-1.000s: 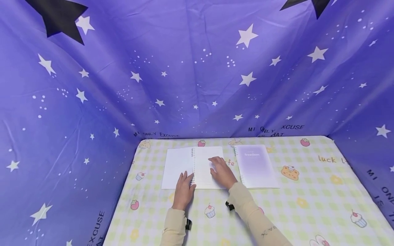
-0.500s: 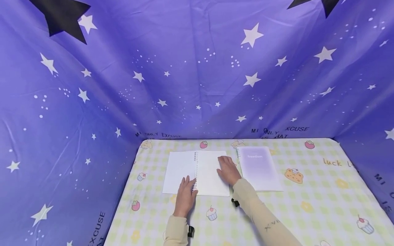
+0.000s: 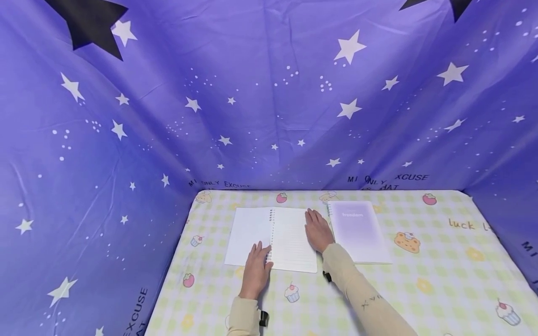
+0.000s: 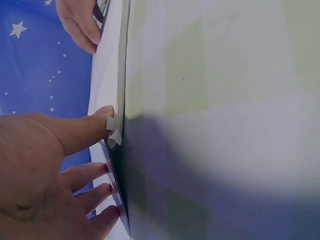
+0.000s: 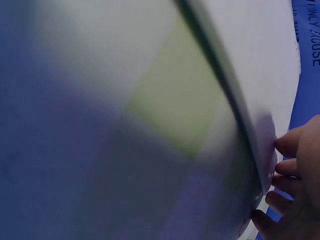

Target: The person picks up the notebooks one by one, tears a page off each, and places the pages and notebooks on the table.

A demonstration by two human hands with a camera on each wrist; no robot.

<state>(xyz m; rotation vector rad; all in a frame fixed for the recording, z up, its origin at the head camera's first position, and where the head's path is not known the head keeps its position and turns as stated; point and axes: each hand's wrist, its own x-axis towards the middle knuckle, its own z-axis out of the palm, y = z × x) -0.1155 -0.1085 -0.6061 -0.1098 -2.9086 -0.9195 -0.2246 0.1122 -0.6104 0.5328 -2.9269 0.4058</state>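
A spiral notebook [image 3: 293, 240] lies open flat, with a plain white left side and a faintly ruled right page. My left hand [image 3: 255, 270] rests at the lower end of its binding, fingers extended over the left side. In the left wrist view the left thumb [image 4: 85, 131] presses on the notebook's near edge beside the rings. My right hand [image 3: 318, 232] lies along the right edge of the ruled page, fingers mostly straight and close together. Just right of that hand is a closed purple notebook [image 3: 359, 238] with "freedom" on its cover. Fingertips of the right hand [image 5: 295, 187] touch a pale sheet in the right wrist view.
Both notebooks lie on a table with a green-and-white checked cloth [image 3: 441, 298] printed with cupcakes and strawberries. Purple star-patterned curtains [image 3: 269, 93] hang behind the table and at both sides.
My right hand has slid rightward from the middle of the right page to its outer edge. Ruled lines now show on that page. My left hand stays by the binding.
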